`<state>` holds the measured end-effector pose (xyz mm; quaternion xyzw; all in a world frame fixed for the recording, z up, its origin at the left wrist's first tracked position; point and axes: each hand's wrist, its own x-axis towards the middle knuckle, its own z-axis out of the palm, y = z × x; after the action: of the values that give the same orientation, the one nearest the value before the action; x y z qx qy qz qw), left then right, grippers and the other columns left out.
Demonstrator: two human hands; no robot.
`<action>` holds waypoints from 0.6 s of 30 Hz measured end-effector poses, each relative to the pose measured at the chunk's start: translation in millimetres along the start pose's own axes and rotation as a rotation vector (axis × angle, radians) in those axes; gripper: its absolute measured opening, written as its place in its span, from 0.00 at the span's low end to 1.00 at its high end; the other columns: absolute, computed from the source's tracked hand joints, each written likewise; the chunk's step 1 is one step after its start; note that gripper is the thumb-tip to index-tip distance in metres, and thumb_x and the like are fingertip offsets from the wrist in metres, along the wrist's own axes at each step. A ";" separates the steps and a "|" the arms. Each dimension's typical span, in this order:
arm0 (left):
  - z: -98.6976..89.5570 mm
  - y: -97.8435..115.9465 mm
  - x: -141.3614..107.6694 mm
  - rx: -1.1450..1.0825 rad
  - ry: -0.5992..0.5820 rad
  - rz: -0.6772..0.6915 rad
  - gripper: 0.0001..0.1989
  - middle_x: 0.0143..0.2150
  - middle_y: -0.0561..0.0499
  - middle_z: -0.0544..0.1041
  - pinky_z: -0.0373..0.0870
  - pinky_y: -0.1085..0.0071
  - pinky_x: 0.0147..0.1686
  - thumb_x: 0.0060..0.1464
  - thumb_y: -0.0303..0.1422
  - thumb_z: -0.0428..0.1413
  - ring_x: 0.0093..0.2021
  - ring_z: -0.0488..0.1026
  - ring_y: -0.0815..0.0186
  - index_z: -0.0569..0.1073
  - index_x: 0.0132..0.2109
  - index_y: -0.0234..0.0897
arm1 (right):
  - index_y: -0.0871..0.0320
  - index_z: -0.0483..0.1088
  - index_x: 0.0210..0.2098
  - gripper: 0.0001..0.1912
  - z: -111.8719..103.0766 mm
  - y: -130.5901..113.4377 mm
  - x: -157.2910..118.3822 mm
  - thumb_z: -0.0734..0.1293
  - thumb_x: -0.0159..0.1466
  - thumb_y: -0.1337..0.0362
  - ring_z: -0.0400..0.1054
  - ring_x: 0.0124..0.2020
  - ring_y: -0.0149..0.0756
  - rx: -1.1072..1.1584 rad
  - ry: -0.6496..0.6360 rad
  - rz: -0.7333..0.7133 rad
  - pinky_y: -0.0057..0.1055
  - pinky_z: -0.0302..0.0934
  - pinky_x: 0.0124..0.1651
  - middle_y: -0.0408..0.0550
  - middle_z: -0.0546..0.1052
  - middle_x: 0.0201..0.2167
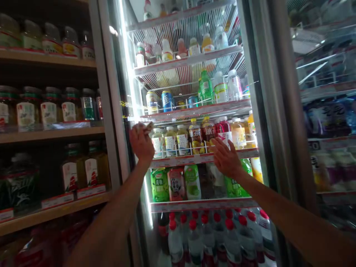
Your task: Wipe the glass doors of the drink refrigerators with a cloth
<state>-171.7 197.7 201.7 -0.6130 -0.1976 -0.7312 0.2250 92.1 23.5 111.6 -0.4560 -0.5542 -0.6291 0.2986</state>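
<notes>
My left hand [142, 144] is raised at the left edge of an upright drinks fridge, closed around what looks like a small crumpled cloth [148, 127]. Just right of it stands a row of bottles with pale labels [170, 142]. My right hand [226, 158] reaches to the same shelf with its fingers stretched out and nothing visible in them. Its fingertips are near a dark iced tea bottle [208, 131] and a magenta bottle [223, 129]; whether they touch the shelf's price strip [191, 160] I cannot tell.
Cans and bottles fill the shelf above [194, 110]. Large green and pink bottles [176, 183] stand below, over several red-capped bottles [204, 237]. Wooden shelves with jars [47, 107] are on the left. A metal door frame [280, 104] runs along the right.
</notes>
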 end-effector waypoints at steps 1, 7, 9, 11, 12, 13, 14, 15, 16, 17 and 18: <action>-2.2 -9.2 1.2 0.029 0.032 -0.047 0.22 0.64 0.39 0.56 0.44 0.52 0.64 0.59 0.29 0.42 0.66 0.48 0.56 0.60 0.60 0.32 | 0.58 0.63 0.52 0.18 -0.2 -0.6 0.3 0.56 0.62 0.66 0.50 0.64 0.40 -0.008 0.000 0.004 0.47 0.38 0.65 0.53 0.64 0.59; 16.7 54.4 -38.3 -0.029 -0.132 0.342 0.23 0.64 0.44 0.58 0.49 0.57 0.63 0.59 0.30 0.43 0.66 0.46 0.60 0.58 0.61 0.34 | 0.58 0.64 0.50 0.18 -2.1 -0.4 1.0 0.56 0.62 0.67 0.51 0.63 0.39 -0.005 0.000 0.015 0.46 0.38 0.65 0.53 0.64 0.59; 19.0 69.4 -48.2 -0.073 -0.196 0.444 0.22 0.63 0.46 0.60 0.50 0.57 0.63 0.59 0.31 0.44 0.66 0.46 0.61 0.59 0.61 0.37 | 0.58 0.64 0.51 0.18 -2.7 0.4 1.0 0.55 0.62 0.67 0.50 0.64 0.39 -0.009 0.004 0.001 0.46 0.38 0.65 0.53 0.64 0.59; 13.1 57.4 -46.9 -0.087 -0.210 0.409 0.22 0.63 0.47 0.60 0.50 0.59 0.63 0.60 0.31 0.43 0.66 0.47 0.62 0.59 0.61 0.38 | 0.58 0.64 0.51 0.18 -2.8 0.8 1.0 0.55 0.62 0.67 0.51 0.63 0.39 -0.018 0.018 -0.009 0.46 0.39 0.64 0.53 0.65 0.58; 7.8 43.0 -42.4 -0.079 -0.182 0.335 0.22 0.63 0.47 0.60 0.49 0.59 0.63 0.60 0.31 0.42 0.66 0.48 0.62 0.59 0.61 0.38 | 0.59 0.64 0.51 0.17 -2.7 0.7 1.1 0.56 0.62 0.67 0.51 0.63 0.39 -0.022 0.024 -0.011 0.46 0.39 0.64 0.54 0.65 0.58; 2.2 26.0 -36.1 -0.064 -0.143 0.237 0.22 0.63 0.46 0.59 0.48 0.58 0.64 0.61 0.32 0.42 0.66 0.48 0.62 0.59 0.61 0.38 | 0.59 0.64 0.50 0.17 -2.5 0.5 1.1 0.56 0.62 0.67 0.51 0.63 0.39 -0.023 0.026 -0.012 0.46 0.39 0.64 0.54 0.65 0.58; -2.9 9.3 -29.3 -0.036 -0.064 0.114 0.22 0.64 0.45 0.59 0.47 0.58 0.64 0.61 0.32 0.41 0.66 0.48 0.62 0.59 0.61 0.36 | 0.59 0.64 0.50 0.17 -2.3 0.2 1.1 0.56 0.62 0.67 0.52 0.63 0.39 -0.025 0.025 -0.009 0.46 0.39 0.64 0.54 0.65 0.58; -6.5 -4.0 -23.1 -0.001 0.001 0.011 0.21 0.64 0.43 0.58 0.45 0.56 0.64 0.61 0.32 0.41 0.66 0.48 0.61 0.60 0.60 0.35 | 0.59 0.64 0.50 0.17 -2.1 -0.1 1.1 0.56 0.62 0.67 0.51 0.63 0.40 -0.026 0.021 -0.006 0.46 0.39 0.64 0.54 0.65 0.58; -8.1 -11.6 -18.9 0.025 0.042 -0.052 0.21 0.64 0.42 0.57 0.45 0.56 0.64 0.61 0.32 0.41 0.65 0.49 0.61 0.61 0.59 0.34 | 0.59 0.64 0.50 0.17 -1.9 -0.4 1.1 0.56 0.62 0.67 0.51 0.63 0.40 -0.026 0.015 -0.002 0.46 0.38 0.64 0.54 0.65 0.58; -7.2 -11.8 -17.7 0.042 0.064 -0.070 0.21 0.64 0.41 0.57 0.45 0.55 0.64 0.61 0.32 0.41 0.65 0.49 0.60 0.61 0.59 0.33 | 0.59 0.64 0.50 0.17 -1.9 -0.6 1.0 0.56 0.62 0.67 0.50 0.63 0.40 -0.025 0.006 0.003 0.46 0.38 0.65 0.54 0.64 0.58; -4.2 -4.4 -20.0 0.042 0.055 -0.033 0.21 0.63 0.41 0.58 0.45 0.55 0.64 0.61 0.31 0.41 0.65 0.49 0.61 0.60 0.60 0.33 | 0.59 0.64 0.50 0.17 -1.8 -0.7 0.8 0.56 0.62 0.67 0.50 0.64 0.39 -0.022 -0.001 0.008 0.46 0.37 0.65 0.54 0.64 0.59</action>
<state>-174.6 200.7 181.3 -0.5844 -0.2169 -0.7470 0.2311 90.7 22.0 112.1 -0.4619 -0.5457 -0.6336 0.2956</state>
